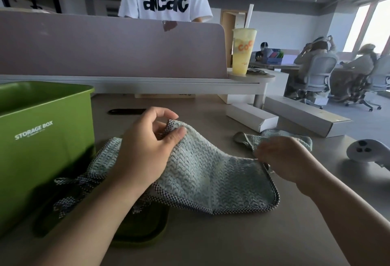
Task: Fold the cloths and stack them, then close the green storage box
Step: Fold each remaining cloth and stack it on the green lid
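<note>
Grey desk (253, 234), office behind. Left hand (147, 149) pinches a raised corner of the teal cloth (202, 166) between thumb and fingers; right hand (280, 158) (blurred) curls onto its right edge. Second cloth (295, 137) just beyond. Green storage box (42, 139) at left, open, its lid (145, 232) flat under the cloth's near edge
</note>
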{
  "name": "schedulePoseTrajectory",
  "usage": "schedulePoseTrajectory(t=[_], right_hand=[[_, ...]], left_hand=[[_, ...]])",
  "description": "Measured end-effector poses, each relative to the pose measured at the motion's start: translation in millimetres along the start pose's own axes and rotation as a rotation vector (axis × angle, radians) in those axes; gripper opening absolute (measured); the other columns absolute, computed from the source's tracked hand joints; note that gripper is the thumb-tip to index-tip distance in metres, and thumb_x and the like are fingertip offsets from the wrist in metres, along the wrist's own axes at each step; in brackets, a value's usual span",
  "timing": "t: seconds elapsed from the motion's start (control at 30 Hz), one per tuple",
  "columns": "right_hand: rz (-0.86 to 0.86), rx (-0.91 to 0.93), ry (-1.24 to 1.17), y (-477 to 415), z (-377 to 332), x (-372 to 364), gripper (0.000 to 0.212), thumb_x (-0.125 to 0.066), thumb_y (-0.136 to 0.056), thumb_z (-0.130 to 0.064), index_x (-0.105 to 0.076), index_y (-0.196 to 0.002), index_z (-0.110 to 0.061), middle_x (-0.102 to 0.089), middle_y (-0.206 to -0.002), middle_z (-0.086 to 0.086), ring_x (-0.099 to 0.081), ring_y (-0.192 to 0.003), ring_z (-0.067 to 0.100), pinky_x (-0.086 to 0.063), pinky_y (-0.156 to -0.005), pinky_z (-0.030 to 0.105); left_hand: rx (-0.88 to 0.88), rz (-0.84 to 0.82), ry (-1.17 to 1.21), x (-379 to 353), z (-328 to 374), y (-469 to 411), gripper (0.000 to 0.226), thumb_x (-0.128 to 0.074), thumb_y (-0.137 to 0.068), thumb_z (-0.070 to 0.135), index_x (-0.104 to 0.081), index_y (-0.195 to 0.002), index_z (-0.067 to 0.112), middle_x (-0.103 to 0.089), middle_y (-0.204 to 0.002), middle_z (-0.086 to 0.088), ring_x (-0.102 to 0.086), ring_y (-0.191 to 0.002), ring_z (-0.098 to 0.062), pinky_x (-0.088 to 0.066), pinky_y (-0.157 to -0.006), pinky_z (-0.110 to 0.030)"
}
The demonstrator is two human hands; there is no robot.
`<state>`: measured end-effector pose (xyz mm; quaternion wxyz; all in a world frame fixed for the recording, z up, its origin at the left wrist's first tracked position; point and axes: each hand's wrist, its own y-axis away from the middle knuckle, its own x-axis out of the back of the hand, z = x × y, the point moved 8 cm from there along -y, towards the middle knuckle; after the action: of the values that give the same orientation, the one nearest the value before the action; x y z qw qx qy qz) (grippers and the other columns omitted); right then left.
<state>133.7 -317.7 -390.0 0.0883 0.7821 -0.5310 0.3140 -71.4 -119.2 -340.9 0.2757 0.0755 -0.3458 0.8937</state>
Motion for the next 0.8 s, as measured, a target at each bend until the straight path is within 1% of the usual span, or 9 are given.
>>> schedulePoseTrajectory(t=[0.1,0.17,0.23,0.37,0.43,0.5,0.57,0.67,0.8], right_hand=[[-0.193,0.206,-0.149,15.7,-34.2,-21.0,0.020,-0.076,-0.076,-0.032,-0.068,-0.094,-0.035,-0.068,-0.100,-0.014,-0.063,-0.097,0.000,-0.049,-0.085,0.022],[-0.400,0.338,-0.212,32.5,-53.5,-40.3,0.053,-0.076,-0.069,-0.050,-0.060,-0.119,-0.037,-0.062,-0.123,-0.012,-0.054,-0.119,0.003,-0.044,-0.101,0.031],[-0.493,0.453,-0.173,48.4,-66.4,-53.6,0.070,-0.075,-0.064,-0.056,-0.052,-0.128,-0.040,-0.058,-0.130,-0.017,-0.049,-0.125,-0.001,-0.039,-0.106,0.032],[-0.513,0.517,-0.138,61.9,-79.3,-63.6,0.042,-0.080,-0.065,-0.040,-0.063,-0.103,-0.047,-0.071,-0.103,-0.016,-0.064,-0.097,-0.001,-0.051,-0.089,0.028],[-0.522,0.478,-0.189,65.1,-80.9,-62.3,0.023,-0.084,-0.068,-0.027,-0.070,-0.081,-0.040,-0.075,-0.085,-0.013,-0.068,-0.077,0.000,-0.056,-0.073,0.025],[-0.493,0.411,-0.213,64.0,-79.0,-56.7,0.012,-0.083,-0.063,-0.032,-0.072,-0.067,-0.031,-0.075,-0.074,-0.011,-0.069,-0.066,0.003,-0.055,-0.063,0.022],[-0.470,0.367,-0.262,61.9,-78.1,-51.3,0.022,-0.076,-0.057,-0.043,-0.073,-0.067,-0.024,-0.076,-0.075,-0.002,-0.071,-0.066,0.013,-0.058,-0.063,0.029],[-0.422,0.274,-0.411,55.6,-73.3,-45.7,0.018,-0.076,-0.064,-0.033,-0.074,-0.069,-0.016,-0.075,-0.075,0.006,-0.071,-0.065,0.021,-0.056,-0.061,0.032],[-0.289,0.117,-0.586,43.8,-61.4,-38.0,0.009,-0.075,-0.072,-0.018,-0.073,-0.067,-0.010,-0.074,-0.074,0.011,-0.069,-0.067,0.024,-0.056,-0.065,0.035]], left_hand=[[0.109,-0.149,0.213,-15.3,0.6,4.6,0.024,-0.075,-0.077,0.020,-0.062,-0.093,0.032,-0.068,-0.069,-0.002,-0.062,-0.063,-0.016,-0.048,-0.064,-0.031],[0.207,-0.279,0.373,-27.4,3.8,10.5,0.027,-0.073,-0.077,0.010,-0.063,-0.096,0.027,-0.072,-0.074,-0.003,-0.067,-0.069,-0.016,-0.052,-0.066,-0.030],[0.307,-0.433,0.507,-39.4,7.7,17.9,0.031,-0.071,-0.075,0.003,-0.064,-0.099,0.021,-0.075,-0.081,-0.006,-0.070,-0.074,-0.017,-0.054,-0.065,-0.028],[0.409,-0.646,0.597,-51.5,13.5,31.3,0.033,-0.071,-0.064,0.008,-0.068,-0.095,0.019,-0.074,-0.084,-0.007,-0.070,-0.074,-0.019,-0.055,-0.063,-0.027],[0.463,-0.640,0.631,-52.0,12.0,33.4,0.030,-0.070,-0.065,0.013,-0.070,-0.094,0.017,-0.074,-0.085,-0.008,-0.070,-0.075,-0.020,-0.056,-0.064,-0.027],[0.501,-0.613,0.604,-51.5,7.4,33.6,0.029,-0.066,-0.072,0.029,-0.070,-0.098,0.014,-0.075,-0.091,-0.010,-0.071,-0.081,-0.021,-0.056,-0.072,-0.027],[0.504,-0.635,0.490,-51.8,1.0,33.9,0.049,-0.055,-0.077,0.051,-0.070,-0.102,0.012,-0.075,-0.097,-0.010,-0.071,-0.090,-0.022,-0.055,-0.080,-0.031],[0.514,-0.716,0.379,-54.6,-4.0,36.9,0.076,-0.048,-0.069,0.072,-0.071,-0.100,0.006,-0.072,-0.089,-0.015,-0.067,-0.081,-0.027,-0.051,-0.077,-0.034],[0.552,-0.736,0.364,-56.1,-8.6,38.7,0.056,-0.066,-0.065,0.055,-0.069,-0.098,0.010,-0.069,-0.076,-0.004,-0.061,-0.065,-0.015,-0.047,-0.060,-0.025]])
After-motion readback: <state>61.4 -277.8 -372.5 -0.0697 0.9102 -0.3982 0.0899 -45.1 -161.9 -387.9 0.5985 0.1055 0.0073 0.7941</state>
